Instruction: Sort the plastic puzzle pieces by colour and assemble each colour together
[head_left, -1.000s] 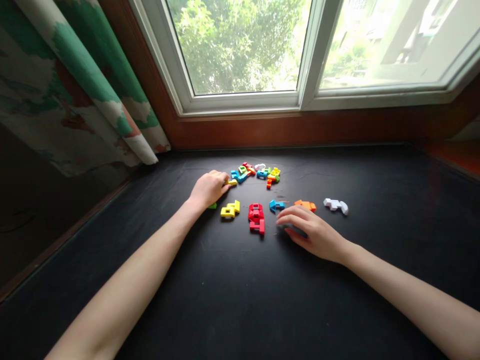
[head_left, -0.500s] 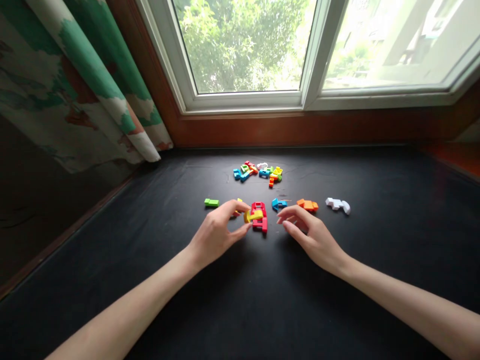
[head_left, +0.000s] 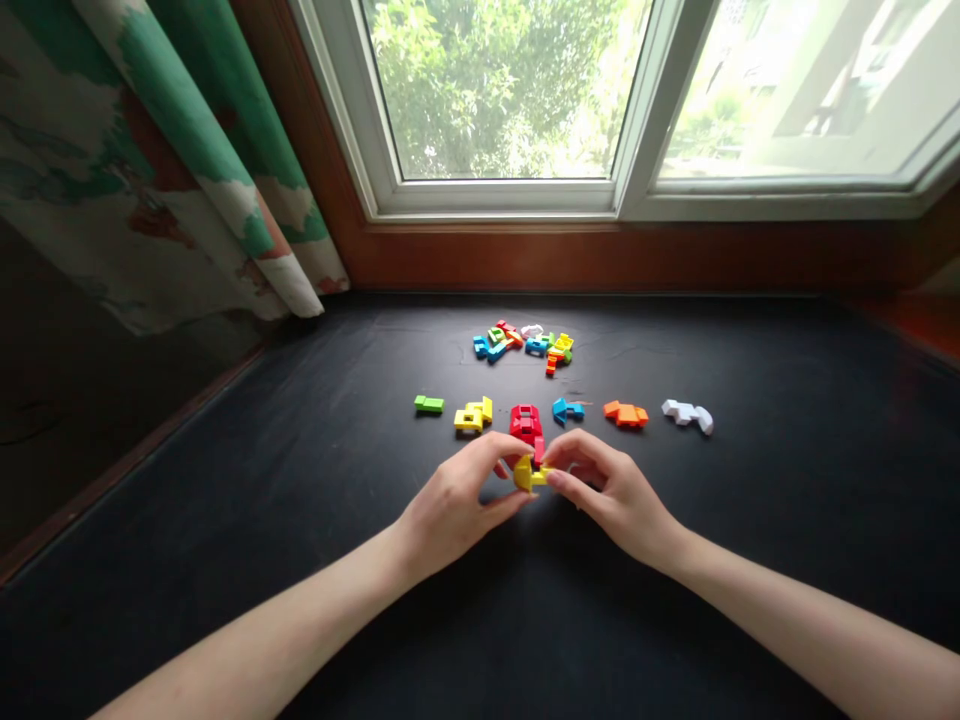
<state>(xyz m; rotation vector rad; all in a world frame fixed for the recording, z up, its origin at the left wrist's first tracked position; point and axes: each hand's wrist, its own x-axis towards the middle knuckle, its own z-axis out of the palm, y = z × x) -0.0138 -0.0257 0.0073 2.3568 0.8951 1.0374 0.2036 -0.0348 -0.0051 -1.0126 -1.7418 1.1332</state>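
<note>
A small yellow plastic block [head_left: 524,473] with a rounded end is pinched between both hands just above the dark table. My left hand [head_left: 472,487] grips its rounded end with thumb and fingers. At its narrow right end, my right hand [head_left: 619,487] closes thumb and forefinger on it. Just beyond the fingers lie red blocks [head_left: 526,420], partly hidden by the yellow piece and the hands. To their left are yellow blocks [head_left: 472,415], and to their right a blue block [head_left: 568,410].
A green block [head_left: 429,404] lies at the left of the row, orange blocks [head_left: 625,414] and white blocks [head_left: 688,413] at the right. Farther back is a mixed pile of coloured blocks [head_left: 496,350]. A window [head_left: 495,200] and a curtain [head_left: 270,230] bound the black table [head_left: 480,640].
My left hand has brought the yellow block nearer and slightly right, off the red blocks. My right hand, earlier apart from it, has taken hold of its right end.
</note>
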